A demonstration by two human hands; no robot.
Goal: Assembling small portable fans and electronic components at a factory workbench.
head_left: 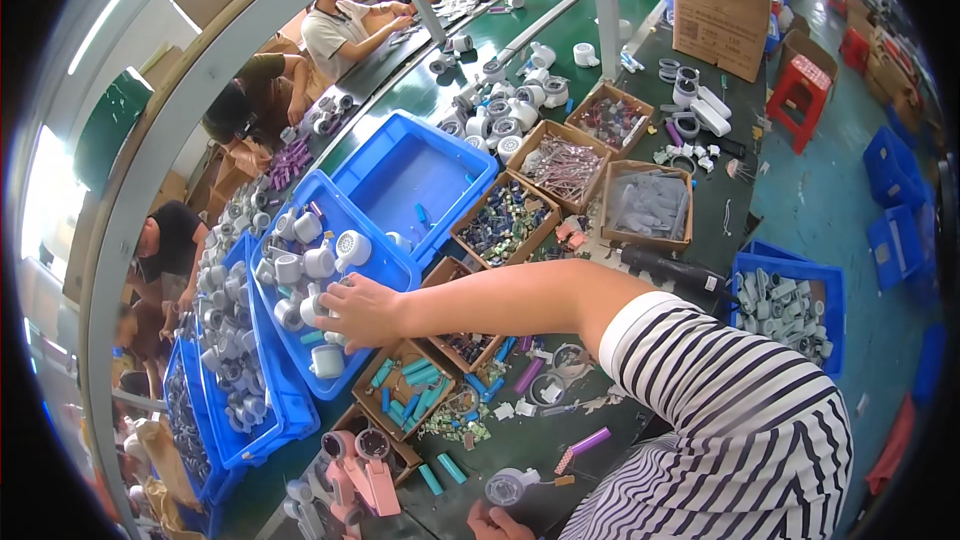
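Note:
My right hand [358, 311] reaches left across the table into a blue tray [385, 258], its fingers curled over a white fan head [312, 306]. Around it in the tray lie several more white and grey fan heads, one of them with a grille [352, 249] facing up. At the lower edge my left hand [497, 522] shows only in part, its fingers bent. They meet the near edge of a grey, see-through round fan part [506, 486]. Left of that hand stand pink handheld fans [365, 475], and teal battery cells [440, 474] lie beside them.
Cardboard boxes hold small parts, including wires [560, 168], clear bags [648, 202] and teal cells [412, 390]. Another blue tray [480, 180] adjoins mine. A black tool [675, 268] lies behind my forearm. A blue crate [838, 305] of grey parts and a red stool [800, 100] stand right. Co-workers [335, 35] sit opposite.

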